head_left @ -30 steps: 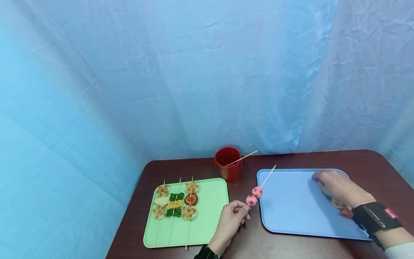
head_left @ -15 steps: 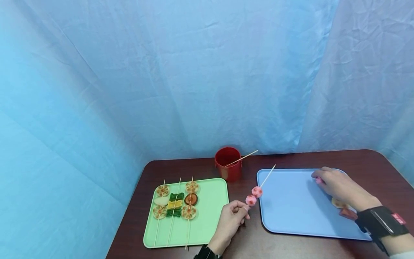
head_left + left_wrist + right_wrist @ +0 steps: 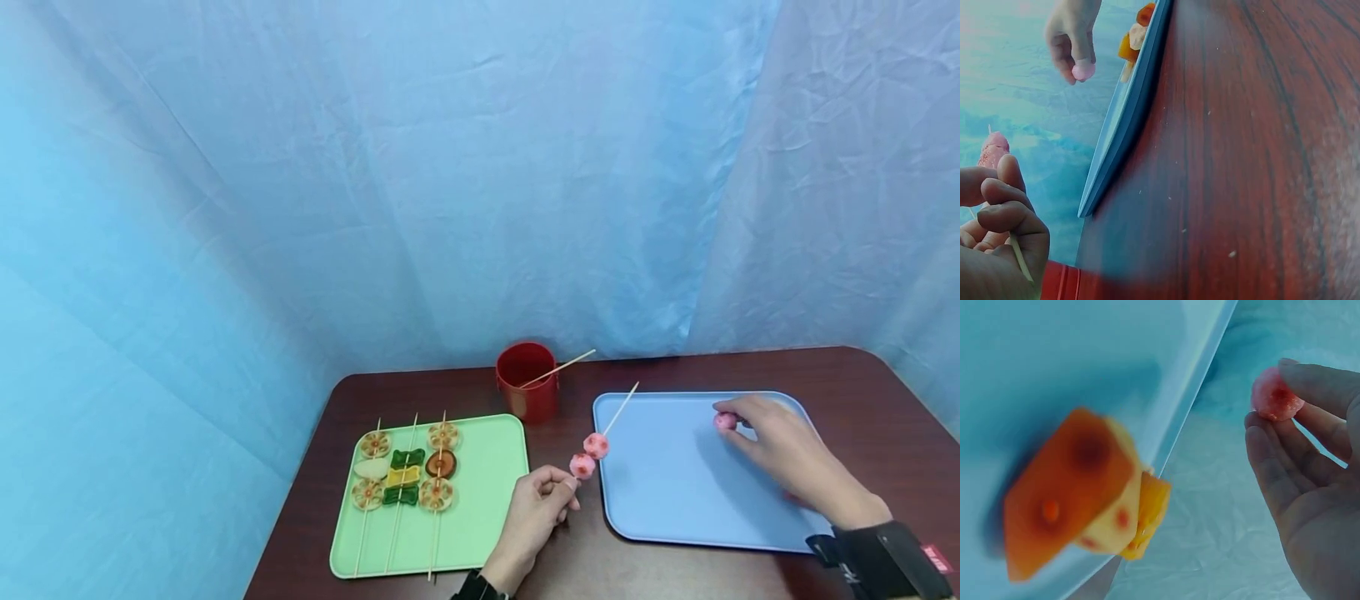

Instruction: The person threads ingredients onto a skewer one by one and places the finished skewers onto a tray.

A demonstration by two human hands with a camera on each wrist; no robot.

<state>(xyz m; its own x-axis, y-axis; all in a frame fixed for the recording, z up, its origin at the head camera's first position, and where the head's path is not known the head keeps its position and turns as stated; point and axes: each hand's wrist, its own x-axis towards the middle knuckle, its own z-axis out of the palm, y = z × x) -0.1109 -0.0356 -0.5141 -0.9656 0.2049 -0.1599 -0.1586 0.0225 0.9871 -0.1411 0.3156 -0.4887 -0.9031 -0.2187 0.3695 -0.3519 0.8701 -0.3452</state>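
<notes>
My left hand (image 3: pixel 534 510) pinches the lower part of a wooden skewer (image 3: pixel 622 407), which slants up to the right. Two pink balls (image 3: pixel 596 446) are threaded on it just above the fingers. Over the far right of the blue tray (image 3: pixel 660 496), my right hand (image 3: pixel 789 458) holds another pink ball (image 3: pixel 724 421) between thumb and fingertips. The right wrist view shows that ball (image 3: pixel 1275 395) close up, with a darker red patch. Below this hand an orange piece (image 3: pixel 1063 494), a pale piece (image 3: pixel 1113 525) and a yellow piece (image 3: pixel 1150 509) lie on the tray.
To the left, a green tray (image 3: pixel 487 500) carries three loaded skewers (image 3: pixel 403 475) side by side. Behind the trays stands a red cup (image 3: pixel 527 400) with one bare skewer (image 3: pixel 573 363) leaning out. Blue cloth (image 3: pixel 480 183) hangs behind the dark wooden table (image 3: pixel 577 558).
My right hand has come up from the tray's far right with the pink ball, which now shows fully at its fingertips. The left hand and its skewer have stayed nearly still.
</notes>
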